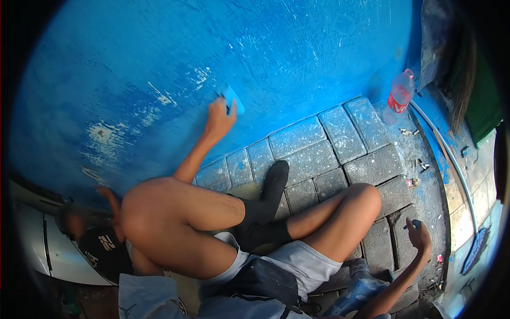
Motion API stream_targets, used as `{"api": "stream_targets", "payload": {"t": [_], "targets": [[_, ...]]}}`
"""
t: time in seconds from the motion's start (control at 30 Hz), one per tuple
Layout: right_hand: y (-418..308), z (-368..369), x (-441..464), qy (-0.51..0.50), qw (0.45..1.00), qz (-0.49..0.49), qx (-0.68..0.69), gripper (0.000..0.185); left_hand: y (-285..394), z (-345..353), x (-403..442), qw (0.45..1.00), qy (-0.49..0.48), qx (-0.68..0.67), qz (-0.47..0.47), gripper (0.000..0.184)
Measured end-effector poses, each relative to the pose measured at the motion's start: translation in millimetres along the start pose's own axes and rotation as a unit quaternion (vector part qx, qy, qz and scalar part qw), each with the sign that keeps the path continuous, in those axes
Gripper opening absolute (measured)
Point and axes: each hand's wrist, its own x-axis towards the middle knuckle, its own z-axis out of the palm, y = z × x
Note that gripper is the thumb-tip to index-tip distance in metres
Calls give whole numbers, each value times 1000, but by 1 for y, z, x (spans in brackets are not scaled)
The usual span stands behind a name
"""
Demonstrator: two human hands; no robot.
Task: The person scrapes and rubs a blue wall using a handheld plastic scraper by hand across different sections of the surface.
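Trouble, from where I'm standing, would prob. start w/ the L hand [219,118]: fingers curled round a flat blue pad [233,101], thumb spread a bit, pad up against the blue wall [297,48]. If it catches on a rough patch it could twist out, or knuckles get grazed. R hand [421,238], low by the R knee [366,199], has fingers part bent on a small dark piece [409,225]; can't tell how firm. Loose grip = piece dropped, maybe lost in a paving joint. Pink-tinted bottle [399,95] is upright nr the wall's foot, just beside a pale curved tube [445,142]; a knock on the tube might tip it

Surface: grey paving blocks [332,133], uneven, white-specked, bluish nearest the wall, bits of litter [423,166] along the edge. Wall's scuffed, w/ white patches [101,133]. Co-worker [103,244] is close on the L, one hand [104,192] nr the wall. Green sheet [486,101] at far R, strong light beyond
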Motion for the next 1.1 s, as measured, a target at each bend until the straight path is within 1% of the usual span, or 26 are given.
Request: {"api": "stream_targets", "payload": {"t": [0.03,0.07,0.13,0.17,0.2,0.27,0.33,0.4,0.43,0.47,0.53,0.57,0.63,0.67,0.73,0.8,0.83,0.87,0.9,0.97,1.07,1.1], "targets": [[3,2,1,1,1000,1,1,48,-11,17,-13,999,-48,-3,2,25],[3,2,0,9,1000,-11,-2,48,-18,19,-14,999,-46,-4,4,25],[2,1,0,21,1000,-22,-3,48,-16,8,-7,992,-30,-13,125,27],[1,1,0,18,1000,-17,-4,49,-15,4,-3,996,-14,-8,90,28],[0,1,0,15,1000,-12,-4,49,6,-16,11,998,2,-2,56,28],[-2,1,0,9,1000,-4,-5,49,23,-45,37,995,93,-1,41,29],[0,-1,-1,2,1000,1,-10,49,28,-68,56,994,107,-11,31,30],[0,0,-1,13,1000,-22,5,49,27,-68,57,991,130,-9,17,30],[-2,-1,-1,13,1000,-24,7,49,25,-56,49,992,125,-18,22,30],[-4,-2,-2,-1,1000,-6,8,49,21,-40,39,992,121,-27,28,30],[-6,-2,-2,-10,1000,12,14,49,5,-3,11,998,51,-11,42,29],[-6,-2,-2,2,1000,3,12,48,-4,8,0,997,53,-12,46,29],[-3,0,-3,15,1000,-3,9,48,-6,16,-11,996,3,-50,69,25],[0,1,0,17,1000,-16,4,48,-13,18,-7,996,4,-51,69,25],[0,0,1,12,999,-32,-7,48,0,-6,10,999,11,-5,39,29],[-5,-1,-1,1,1000,-9,4,48,26,-37,33,995,97,-18,22,28],[-2,1,0,-1,1000,-9,1,48,29,-52,47,994,104,-33,-3,29],[4,5,3,11,999,-32,-3,48,26,-62,54,992,112,-47,-28,29],[8,6,6,23,998,-56,-7,48,25,-62,54,992,113,-45,-31,29],[14,8,9,15,999,-47,-4,48,26,-61,53,988,138,-63,-21,30],[12,7,9,1,1000,-25,2,47,7,-13,15,997,72,11,28,24],[14,7,9,0,1000,-18,3,47,-6,7,-3,999,31,0,43,24]]}}
